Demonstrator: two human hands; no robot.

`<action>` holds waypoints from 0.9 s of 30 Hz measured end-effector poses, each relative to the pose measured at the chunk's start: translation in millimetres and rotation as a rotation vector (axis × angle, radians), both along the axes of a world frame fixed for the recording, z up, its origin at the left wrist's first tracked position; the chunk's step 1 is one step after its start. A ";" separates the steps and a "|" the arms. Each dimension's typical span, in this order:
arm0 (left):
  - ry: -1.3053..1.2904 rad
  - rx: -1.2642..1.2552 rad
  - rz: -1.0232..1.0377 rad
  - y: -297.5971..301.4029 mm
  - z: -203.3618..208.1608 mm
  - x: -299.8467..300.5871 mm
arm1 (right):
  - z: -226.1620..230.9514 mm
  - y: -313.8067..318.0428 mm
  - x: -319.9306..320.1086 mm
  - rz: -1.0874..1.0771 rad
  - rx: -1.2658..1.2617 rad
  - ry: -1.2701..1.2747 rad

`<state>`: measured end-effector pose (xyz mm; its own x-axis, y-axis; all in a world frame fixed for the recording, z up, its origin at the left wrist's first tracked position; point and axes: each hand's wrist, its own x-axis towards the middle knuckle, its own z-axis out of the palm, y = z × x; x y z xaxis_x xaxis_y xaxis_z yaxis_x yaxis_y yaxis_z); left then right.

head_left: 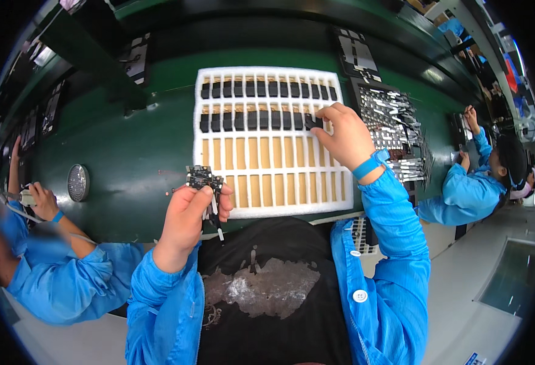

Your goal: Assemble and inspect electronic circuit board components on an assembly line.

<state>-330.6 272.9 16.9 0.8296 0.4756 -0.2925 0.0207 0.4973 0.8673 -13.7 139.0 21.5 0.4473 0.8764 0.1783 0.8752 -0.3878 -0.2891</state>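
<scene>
A white foam tray (273, 212) with narrow slots lies in front of me on the green table. Black rectangular blocks (261, 89) fill its two far rows, while tan slot bottoms show in the two near rows. My right hand (348, 139), with a blue wrist strap, pinches a black block (312, 123) between thumb and fingers at the right end of the second row. Left of the tray's near corner, my left hand (189, 213) is closed on small black circuit boards (202, 177) with strips hanging down. How many boards it holds cannot be made out.
Rows of circuit boards with pale strips (389, 118) lie right of the tray. A dark panel (357, 53) sits beyond them. A round dish (78, 182) stands at the left. Co-workers in blue sit at the left (66, 274) and right (471, 182).
</scene>
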 end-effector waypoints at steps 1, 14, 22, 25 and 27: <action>0.000 0.005 -0.004 -3.8 0.9 4.1 | -3.1 -5.3 1.2 0.002 -0.012 -0.012; 0.028 0.049 -0.137 -22.1 15.9 43.6 | -31.5 -11.3 -3.6 0.121 0.162 -0.221; 0.065 0.056 -0.094 -23.1 16.0 53.4 | -12.6 -36.5 -37.0 0.045 0.293 0.283; 0.056 0.023 -0.082 -21.2 10.6 53.0 | -24.3 -45.8 -46.7 0.266 0.177 -0.194; 0.044 0.046 -0.042 -21.0 10.8 53.1 | -30.1 -49.8 -51.7 0.293 0.147 -0.195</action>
